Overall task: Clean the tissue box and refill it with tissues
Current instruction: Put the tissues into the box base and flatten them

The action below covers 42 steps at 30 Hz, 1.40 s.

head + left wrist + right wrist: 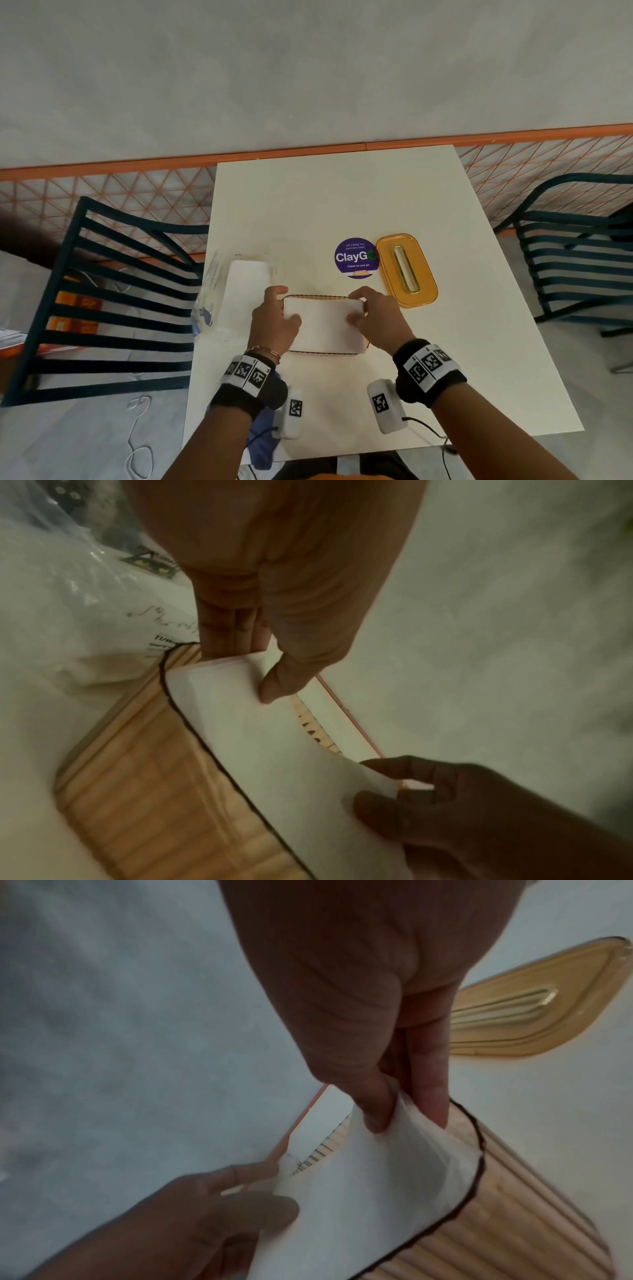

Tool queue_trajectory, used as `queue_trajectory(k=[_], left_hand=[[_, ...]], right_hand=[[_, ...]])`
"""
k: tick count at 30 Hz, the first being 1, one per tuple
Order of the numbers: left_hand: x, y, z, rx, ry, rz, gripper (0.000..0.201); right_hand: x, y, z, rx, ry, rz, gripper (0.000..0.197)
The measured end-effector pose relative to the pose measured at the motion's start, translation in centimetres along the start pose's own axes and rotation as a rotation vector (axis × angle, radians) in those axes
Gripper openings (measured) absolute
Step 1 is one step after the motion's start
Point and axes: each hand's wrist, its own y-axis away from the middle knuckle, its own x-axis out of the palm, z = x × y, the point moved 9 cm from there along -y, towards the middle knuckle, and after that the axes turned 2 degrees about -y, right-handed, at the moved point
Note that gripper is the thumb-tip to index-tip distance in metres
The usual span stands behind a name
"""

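1. At the table's [308, 205] near middle, the left hand [274, 322] pinches one end of a white tissue stack [323, 323], thumb on top.
2. Opposite, the right hand [375, 317] pinches the other end.
3. The stack sits in the open, ribbed amber tissue box [164, 791], which has a dark wavy rim.
4. Its amber slotted lid [406, 270] lies just beyond, beside a purple sticker [356, 258].
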Motion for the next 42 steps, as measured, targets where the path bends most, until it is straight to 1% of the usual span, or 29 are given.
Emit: queue_trajectory(k=[2, 4, 6, 7, 8, 10, 12, 15, 17, 18, 19, 21, 23, 24, 25, 27, 29, 31, 34, 37, 39, 42], left_hand=[[0.0, -0.1, -0.3, 0.031, -0.092, -0.008, 0.055], [-0.6, 0.2, -1.0, 0.086, -0.217, -0.071, 0.048], [-1.2, 0.5, -1.7, 0.158, -0.312, -0.140, 0.040], [-1.2, 0.6, -2.0, 0.195, -0.321, -0.138, 0.037], [-0.8, 0.6, -2.1, 0.237, -0.324, -0.103, 0.035], [1.0, 0.7, -1.8, 0.318, -0.371, 0.042, 0.038], [2.9, 0.8, -1.2, 0.366, -0.461, 0.172, 0.042], [4.0, 0.7, -0.7, 0.373, -0.537, 0.218, 0.045], [3.8, 0.5, -1.1, 0.381, -0.522, 0.217, 0.043], [3.0, 0.3, -1.4, 0.363, -0.471, 0.194, 0.038], [1.6, -0.1, -1.6, 0.331, -0.394, 0.141, 0.031], [-2.4, -1.4, -1.1, 0.233, -0.251, -0.040, 0.021], [-6.2, -2.9, 0.8, 0.093, -0.235, -0.199, 0.026], [-7.5, -3.7, 2.2, 0.011, -0.258, -0.232, 0.032], [-8.3, -4.5, 3.6, -0.082, -0.291, -0.227, 0.043], [-8.2, -5.8, 6.4, -0.243, -0.399, -0.127, 0.069], [-7.5, -6.4, 7.8, -0.302, -0.493, -0.038, 0.086], [-7.0, -6.6, 8.6, -0.301, -0.525, -0.038, 0.093], [-6.8, -7.0, 9.2, -0.292, -0.520, -0.096, 0.097], [-7.1, -7.2, 9.5, -0.313, -0.500, -0.120, 0.100], [-7.3, -7.4, 9.6, -0.319, -0.456, -0.131, 0.094], [-7.7, -7.6, 9.7, -0.328, -0.325, -0.140, 0.072]], right_hand=[[-0.2, -0.2, 0.1, 0.020, 0.076, -0.031, 0.052], [-0.9, 0.0, 0.5, 0.008, 0.152, -0.087, 0.059], [-1.5, 0.4, 1.3, -0.057, 0.232, -0.139, 0.057], [-1.4, 0.6, 1.6, -0.097, 0.267, -0.131, 0.053], [-0.8, 0.8, 1.9, -0.139, 0.303, -0.095, 0.050], [1.0, 1.2, 2.1, -0.232, 0.385, 0.018, 0.050], [2.6, 1.7, 2.4, -0.309, 0.486, 0.089, 0.053], [3.8, 1.7, 2.6, -0.351, 0.555, 0.130, 0.051], [3.8, 1.5, 2.7, -0.368, 0.542, 0.108, 0.051], [3.5, 1.5, 2.8, -0.384, 0.517, 0.080, 0.052], [3.1, 1.6, 3.0, -0.404, 0.496, 0.044, 0.051], [1.9, 1.6, 3.1, -0.417, 0.458, -0.070, 0.050], [0.3, 1.6, 2.4, -0.361, 0.390, -0.200, 0.048], [-0.3, 1.5, 1.8, -0.308, 0.349, -0.232, 0.048], [-0.6, 1.3, 1.2, -0.254, 0.308, -0.248, 0.048], [-0.5, 1.0, 0.0, -0.175, 0.243, -0.214, 0.044], [-0.3, 0.8, -0.2, -0.156, 0.218, -0.195, 0.039], [-0.3, 0.7, -0.5, -0.131, 0.174, -0.196, 0.036], [-0.5, 0.5, -0.9, -0.097, 0.128, -0.199, 0.034], [-0.7, 0.3, -1.0, -0.079, 0.112, -0.197, 0.033], [-1.0, 0.2, -1.2, -0.068, 0.113, -0.200, 0.033], [-1.8, -0.1, -1.4, -0.050, 0.121, -0.216, 0.033]])
